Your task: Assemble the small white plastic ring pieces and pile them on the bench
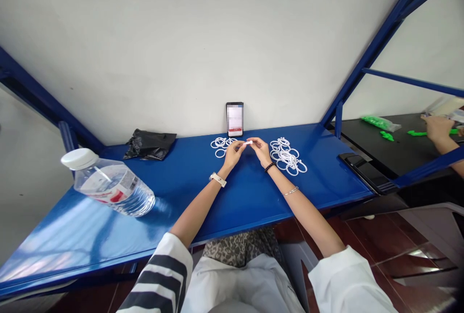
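White piece (248,143) was pinched by the fingertips of both hands, left hand (233,154) on one end, right hand (260,149) on the other; both grips closed on it. It was held up above the far part of the table (188,187), just in front of the phone (235,113), which was propped against the wall.

For good handling, judged only: a light pinch should be used, both ends should be lined up, and any push should be made straight, since a small, smooth-looking part could be slipped or bent. Wrists were best kept low and clear of the rings.

Look: white, small, slim; plastic presumably. Ends were covered by fingers, so full shape could not be told.

Further out, white rings were seen in two groups: a small left pile (219,142) beside the left hand, and a bigger, tangled right pile (289,158) beside the right hand. A bottle (116,187) was placed well apart, near left.
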Demonstrator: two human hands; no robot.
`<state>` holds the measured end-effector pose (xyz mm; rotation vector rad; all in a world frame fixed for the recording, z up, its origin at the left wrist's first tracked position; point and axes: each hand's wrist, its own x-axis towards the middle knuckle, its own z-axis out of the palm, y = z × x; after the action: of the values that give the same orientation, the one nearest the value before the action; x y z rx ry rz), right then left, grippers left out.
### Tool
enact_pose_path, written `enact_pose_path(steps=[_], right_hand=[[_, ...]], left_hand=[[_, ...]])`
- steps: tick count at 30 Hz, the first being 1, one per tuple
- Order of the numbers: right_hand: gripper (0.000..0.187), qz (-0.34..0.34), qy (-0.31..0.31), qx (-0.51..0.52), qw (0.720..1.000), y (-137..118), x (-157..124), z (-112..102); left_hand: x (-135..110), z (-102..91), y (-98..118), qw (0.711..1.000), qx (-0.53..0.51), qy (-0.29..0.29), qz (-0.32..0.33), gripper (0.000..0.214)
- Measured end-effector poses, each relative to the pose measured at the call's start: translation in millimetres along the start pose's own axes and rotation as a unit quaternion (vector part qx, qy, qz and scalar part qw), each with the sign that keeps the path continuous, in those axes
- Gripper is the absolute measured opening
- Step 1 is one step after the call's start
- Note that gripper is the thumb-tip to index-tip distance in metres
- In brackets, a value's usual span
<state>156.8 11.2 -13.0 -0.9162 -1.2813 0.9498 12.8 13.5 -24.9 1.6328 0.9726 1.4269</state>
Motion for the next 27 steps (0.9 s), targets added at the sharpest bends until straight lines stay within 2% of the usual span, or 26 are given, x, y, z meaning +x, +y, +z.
enact_pose_path(steps=[3, 7, 9, 12, 14, 17, 22, 25, 27], right_hand=[[0.027, 0.017, -0.010, 0.034, 0.999, 2, 0, 0], [0.027, 0.024, -0.013, 0.039, 0.999, 4, 1, 1], [0.023, 0.014, -0.011, -0.010, 1.000, 5, 2, -1], [0.026, -0.018, 0.003, -0.170, 0.985, 1, 2, -5], [0.030, -0.042, 0.017, -0.299, 0.953, -3, 2, -8], [0.032, -0.058, 0.040, -0.456, 0.887, -12, 2, -14], [0.038, 0.003, 0.064, -0.616, 0.785, -18, 0, -28], [0.036, 0.041, 0.053, -0.653, 0.755, -18, 1, -35], [0.037, 0.037, 0.041, -0.662, 0.747, -17, 1, -37]], left_hand=[[-1, -0.5, 0, 0.999, 0.032, 0.005, 0.029, 0.018], [-1, -0.3, 2, 0.996, 0.078, 0.017, 0.035, 0.008], [-1, -0.2, 3, 0.993, 0.110, 0.031, 0.043, 0.006], [-2, -1.1, 4, 0.984, 0.156, 0.065, 0.053, 0.006], [-3, -2.6, 4, 0.978, 0.179, 0.090, 0.052, 0.006], [-5, -6.4, 5, 0.961, 0.232, 0.146, 0.046, 0.007], [-7, -11.8, 7, 0.914, 0.321, 0.246, -0.021, 0.007], [-8, -12.1, 8, 0.901, 0.340, 0.267, -0.033, 0.009], [-8, -11.4, 9, 0.904, 0.350, 0.247, -0.003, 0.012]])
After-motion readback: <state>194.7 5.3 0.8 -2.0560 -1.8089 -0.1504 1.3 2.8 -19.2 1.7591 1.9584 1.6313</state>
